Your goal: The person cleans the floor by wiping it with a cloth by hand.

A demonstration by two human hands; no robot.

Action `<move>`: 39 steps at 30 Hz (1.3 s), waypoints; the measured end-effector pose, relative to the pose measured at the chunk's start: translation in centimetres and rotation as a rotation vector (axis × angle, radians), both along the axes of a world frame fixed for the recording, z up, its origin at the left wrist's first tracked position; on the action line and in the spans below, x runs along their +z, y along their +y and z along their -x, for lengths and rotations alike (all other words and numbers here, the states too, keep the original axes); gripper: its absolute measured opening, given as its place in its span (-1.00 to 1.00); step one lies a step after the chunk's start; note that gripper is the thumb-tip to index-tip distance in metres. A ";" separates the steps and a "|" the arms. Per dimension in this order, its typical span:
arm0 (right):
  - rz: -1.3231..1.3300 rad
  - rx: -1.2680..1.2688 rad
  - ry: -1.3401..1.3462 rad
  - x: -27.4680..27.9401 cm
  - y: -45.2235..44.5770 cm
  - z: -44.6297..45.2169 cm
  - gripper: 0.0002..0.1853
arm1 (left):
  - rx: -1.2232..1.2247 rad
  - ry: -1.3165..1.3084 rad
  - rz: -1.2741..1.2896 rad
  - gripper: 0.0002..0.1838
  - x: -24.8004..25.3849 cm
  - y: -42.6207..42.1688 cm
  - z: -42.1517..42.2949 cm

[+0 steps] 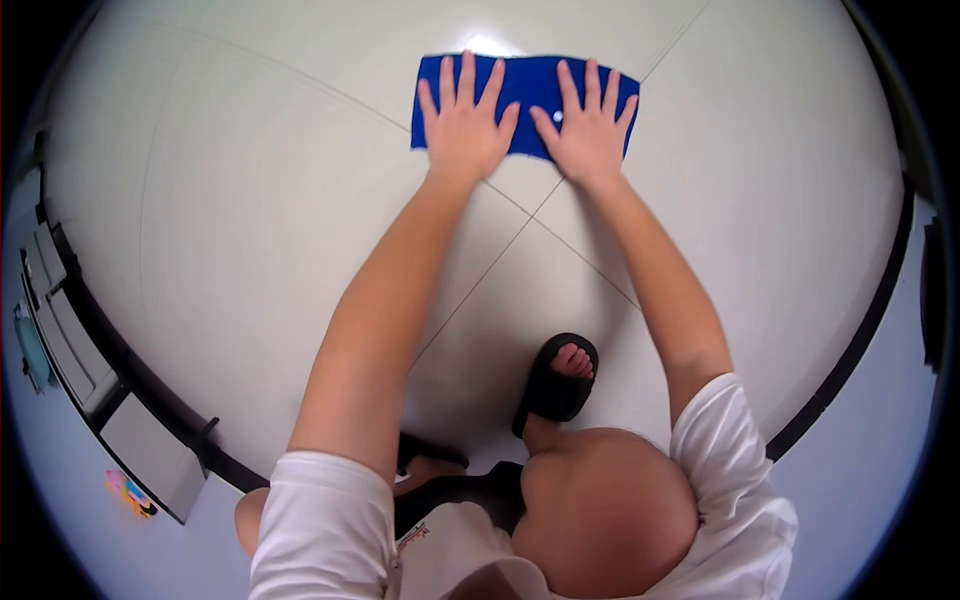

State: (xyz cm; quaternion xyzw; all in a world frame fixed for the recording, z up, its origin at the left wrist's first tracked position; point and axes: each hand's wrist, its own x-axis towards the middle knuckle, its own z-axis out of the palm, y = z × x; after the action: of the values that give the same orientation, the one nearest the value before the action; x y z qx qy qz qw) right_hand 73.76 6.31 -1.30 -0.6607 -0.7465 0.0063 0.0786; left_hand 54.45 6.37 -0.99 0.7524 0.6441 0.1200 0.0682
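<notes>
A blue cloth [528, 85] lies spread out on the pale tiled floor. Flat on its left half rests my left hand [465, 130], fingers spread and pointing away from me. My right hand [588, 128] lies the same way on the right half, its fingers also apart. Between the two thumbs a strip of the cloth shows, with a small white spot [558, 116] beside my right thumb. The parts of the cloth under both palms are hidden.
Glossy floor tiles [250, 200] with thin joint lines surround the cloth. A black slipper [556, 385] is on my foot below. Grey-white cabinets [155, 450] line the left side, and a dark skirting [840, 375] runs along the right wall.
</notes>
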 end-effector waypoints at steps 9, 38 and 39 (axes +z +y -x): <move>0.145 0.058 0.028 0.6 -11.9 5.5 -0.19 | -0.127 -0.099 0.083 -0.26 0.5 -10.4 5.3; 0.576 0.484 -0.321 1.9 -5.6 19.6 -0.04 | 0.007 0.034 0.043 -0.26 -0.1 -13.6 22.8; 0.644 0.457 -0.353 2.4 -4.9 21.0 0.01 | 0.022 0.052 0.041 -0.26 0.0 -13.4 23.9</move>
State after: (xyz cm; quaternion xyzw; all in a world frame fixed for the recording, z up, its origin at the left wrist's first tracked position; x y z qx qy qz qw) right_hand 52.78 1.38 1.12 -0.4599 -0.8357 0.1430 -0.2639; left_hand 30.56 -7.03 -0.99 0.7467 0.6560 0.0879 0.0656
